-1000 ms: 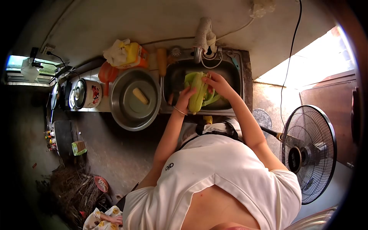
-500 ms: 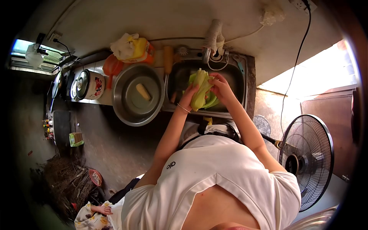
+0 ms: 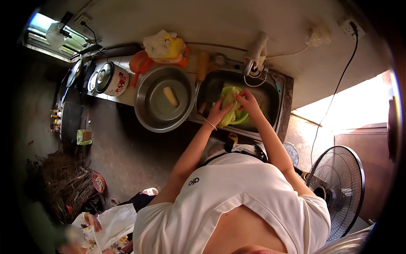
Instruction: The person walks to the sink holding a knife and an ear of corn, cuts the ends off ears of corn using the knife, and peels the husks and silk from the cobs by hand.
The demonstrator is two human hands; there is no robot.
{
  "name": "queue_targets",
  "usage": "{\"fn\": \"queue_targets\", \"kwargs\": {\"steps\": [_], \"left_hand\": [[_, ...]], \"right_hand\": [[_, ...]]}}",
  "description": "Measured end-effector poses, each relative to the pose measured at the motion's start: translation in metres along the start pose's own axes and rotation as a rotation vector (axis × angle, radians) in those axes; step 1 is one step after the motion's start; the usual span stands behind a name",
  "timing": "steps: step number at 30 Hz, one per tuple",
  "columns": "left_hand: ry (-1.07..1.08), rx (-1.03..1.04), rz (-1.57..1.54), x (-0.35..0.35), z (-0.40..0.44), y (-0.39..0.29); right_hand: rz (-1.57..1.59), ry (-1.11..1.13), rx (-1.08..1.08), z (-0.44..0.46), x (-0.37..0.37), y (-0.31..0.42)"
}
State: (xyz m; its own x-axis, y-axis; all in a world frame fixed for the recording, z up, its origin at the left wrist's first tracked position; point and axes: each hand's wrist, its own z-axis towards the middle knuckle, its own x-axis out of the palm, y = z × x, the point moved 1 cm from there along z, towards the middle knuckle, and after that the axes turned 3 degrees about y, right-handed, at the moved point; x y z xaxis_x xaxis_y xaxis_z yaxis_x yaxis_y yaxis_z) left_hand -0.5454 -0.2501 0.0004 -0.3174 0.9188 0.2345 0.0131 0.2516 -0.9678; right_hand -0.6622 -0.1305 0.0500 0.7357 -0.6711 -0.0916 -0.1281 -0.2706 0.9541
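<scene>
Over the sink (image 3: 270, 91), my left hand (image 3: 219, 112) is wrapped round a pale green ear of corn in its husk (image 3: 229, 111). My right hand (image 3: 248, 101) pinches the husk leaves at the upper right side of the ear. Below the ear, something bright green (image 3: 242, 117) lies in the sink; whether it is a bowl or loose husk I cannot tell. Left of the sink stands a wide metal basin (image 3: 146, 108), and a pale yellow husked ear of corn (image 3: 171, 96) lies in it.
A tap wrapped in cloth (image 3: 256, 48) rises behind the sink. An orange dipper (image 3: 141, 62) and a floral pot (image 3: 116, 82) stand on the left counter. A fan (image 3: 338, 190) is at the right. Another person's hand (image 3: 93, 222) shows at lower left.
The view has shifted, so the counter sits further right. The ear is lower in the sink, and my right hand has moved in closer over the husk.
</scene>
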Motion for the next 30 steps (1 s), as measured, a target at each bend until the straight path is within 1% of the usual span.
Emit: {"fn": "queue_targets", "kwargs": {"steps": [1, 4, 5, 6, 7, 9, 11, 13, 14, 16, 17, 19, 21, 22, 23, 24, 25, 26, 27, 28, 29, 30], "left_hand": [[-0.014, 0.032, 0.085, -0.002, -0.002, -0.001], [-0.012, 0.01, 0.084, -0.005, -0.009, -0.007], [-0.025, 0.014, 0.082, -0.004, -0.011, -0.009], [-0.023, -0.047, -0.097, -0.003, -0.012, -0.011], [-0.02, -0.105, -0.276, -0.001, -0.014, -0.012], [-0.044, -0.099, -0.322, 0.0, -0.014, -0.009], [-0.066, -0.094, -0.371, -0.001, -0.014, -0.009], [-0.186, -0.116, -0.571, -0.006, -0.009, -0.012], [-0.186, -0.113, -0.572, -0.008, -0.007, -0.013], [-0.156, -0.13, -0.788, -0.01, -0.002, -0.012], [-0.157, -0.131, -0.79, -0.013, 0.0, -0.007], [-0.29, -0.127, -0.888, -0.02, 0.007, 0.009], [-0.267, -0.103, -0.901, -0.028, 0.008, 0.017], [-0.249, -0.077, -0.917, -0.031, 0.007, 0.02], [-0.288, -0.12, -0.929, -0.03, 0.006, 0.012], [-0.32, -0.116, -0.921, -0.033, 0.009, 0.008], [-0.341, -0.111, -0.888, -0.036, 0.012, 0.004], [-0.36, -0.099, -0.851, -0.037, 0.016, -0.003], [-0.345, -0.109, -0.85, -0.036, 0.019, -0.009], [-0.355, -0.082, -0.787, -0.035, 0.021, -0.015], [-0.365, -0.05, -0.722, -0.033, 0.024, -0.023], [-0.355, -0.058, -0.719, -0.028, 0.025, -0.029]], "right_hand": [[0.031, 0.052, -0.003, 0.001, -0.002, -0.003], [0.11, 0.153, -0.021, -0.006, -0.001, 0.0], [0.215, 0.171, -0.011, -0.01, -0.001, 0.003], [0.32, 0.188, 0.001, -0.012, 0.001, 0.004], [0.317, 0.199, 0.0, -0.013, 0.002, 0.002], [0.369, 0.109, 0.05, -0.01, 0.002, -0.003], [0.373, 0.112, 0.034, -0.008, -0.003, -0.012], [0.379, 0.109, 0.015, -0.005, -0.001, -0.023], [0.424, 0.114, 0.01, -0.009, 0.002, -0.024], [0.465, 0.119, 0.008, -0.013, 0.005, -0.025], [0.464, 0.085, 0.008, -0.018, 0.008, -0.017], [0.464, 0.046, 0.008, -0.026, 0.008, -0.005], [0.527, 0.102, -0.051, -0.031, 0.003, 0.001], [0.529, 0.082, -0.047, -0.033, -0.001, -0.002], [0.45, 0.161, -0.045, -0.034, -0.005, -0.006], [0.369, 0.24, -0.043, -0.034, -0.01, -0.011], [0.225, 0.288, -0.005, -0.029, -0.018, -0.024], [0.226, 0.268, -0.006, -0.03, -0.022, -0.025], [0.277, 0.296, 0.085, -0.032, -0.022, -0.025], [0.331, 0.327, 0.174, -0.033, -0.022, -0.025], [0.336, 0.315, 0.17, -0.031, -0.025, -0.025], [0.147, 0.275, 0.121, -0.028, -0.027, -0.025]]}}
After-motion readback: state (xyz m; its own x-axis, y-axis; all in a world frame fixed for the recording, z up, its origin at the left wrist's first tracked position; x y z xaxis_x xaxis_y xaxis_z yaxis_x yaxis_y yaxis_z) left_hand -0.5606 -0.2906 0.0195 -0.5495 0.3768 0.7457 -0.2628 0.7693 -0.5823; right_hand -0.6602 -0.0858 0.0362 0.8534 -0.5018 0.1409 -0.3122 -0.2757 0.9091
